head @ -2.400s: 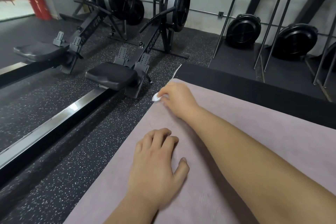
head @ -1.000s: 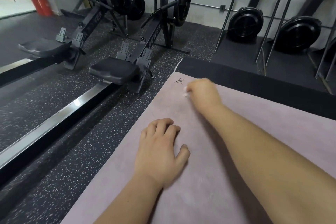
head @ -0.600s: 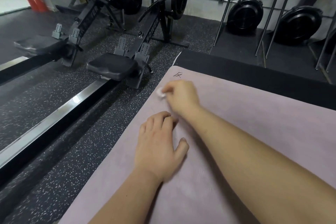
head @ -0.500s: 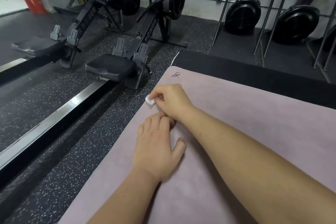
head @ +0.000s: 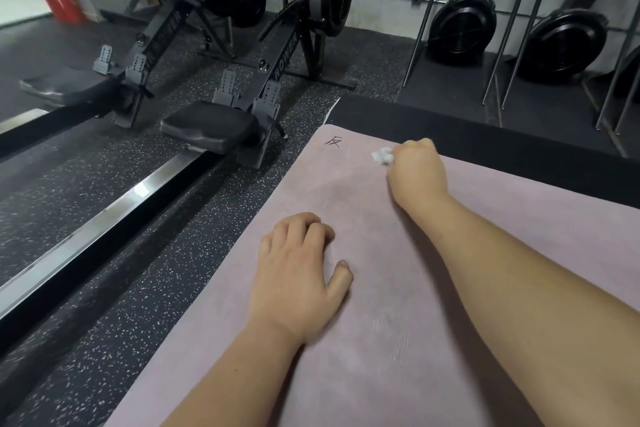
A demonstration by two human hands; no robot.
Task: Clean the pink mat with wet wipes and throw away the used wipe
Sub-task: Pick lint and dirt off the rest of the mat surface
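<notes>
Head: right hand [head: 417, 172] grips wipe [head: 382, 156]; left hand [head: 299, 274] rests on mat [head: 554, 211].

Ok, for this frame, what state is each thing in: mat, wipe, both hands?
Pink rectangular mat: spread flat, a black floor mat showing beyond its far edge.
White crumpled wet wipe: bunched up, gripped by the right hand near the pink mat's far edge.
Right hand: curled round the wipe.
Left hand: palm down on the pink mat, holding nothing.

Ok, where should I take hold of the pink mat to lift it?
The pink mat lies flat and thin, so probably pinch its far left corner, by the written mark, from the speckled floor side; the left hand rests nearer, the right hand grips the wipe.
</notes>
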